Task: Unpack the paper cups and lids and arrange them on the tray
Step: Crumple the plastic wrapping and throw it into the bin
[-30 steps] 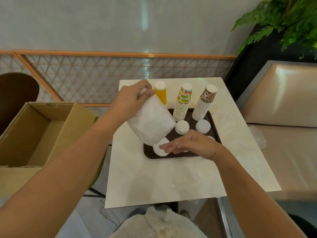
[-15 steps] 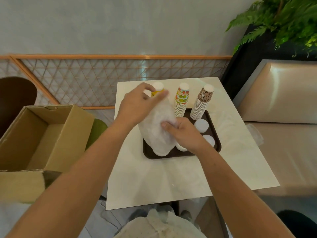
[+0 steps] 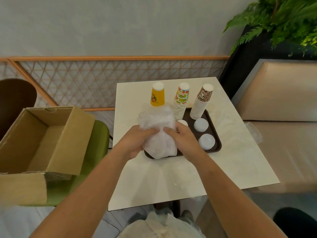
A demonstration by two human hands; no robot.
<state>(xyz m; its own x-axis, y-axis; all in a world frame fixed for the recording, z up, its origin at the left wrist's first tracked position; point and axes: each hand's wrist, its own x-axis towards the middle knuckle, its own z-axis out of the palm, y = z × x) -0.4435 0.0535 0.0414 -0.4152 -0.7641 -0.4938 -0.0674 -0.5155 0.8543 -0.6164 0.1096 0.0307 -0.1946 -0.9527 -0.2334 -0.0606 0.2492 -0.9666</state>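
With our left hand (image 3: 136, 143) and right hand (image 3: 182, 140) both gripping the plastic-wrapped pack (image 3: 157, 127) over the near-left corner of the tray (image 3: 212, 130), we should peel the wrap slowly, steadying the stack inside.

Bare from the frame's edge to the fingertips: left forearm (image 3: 96, 184), left hand (image 3: 136, 143), right forearm (image 3: 220, 183), right hand (image 3: 184, 140). At the bottom edge, over the torso, a pale off-white garment (image 3: 159, 227), crumpled, faintly speckled with grey; cut impossible to tell.
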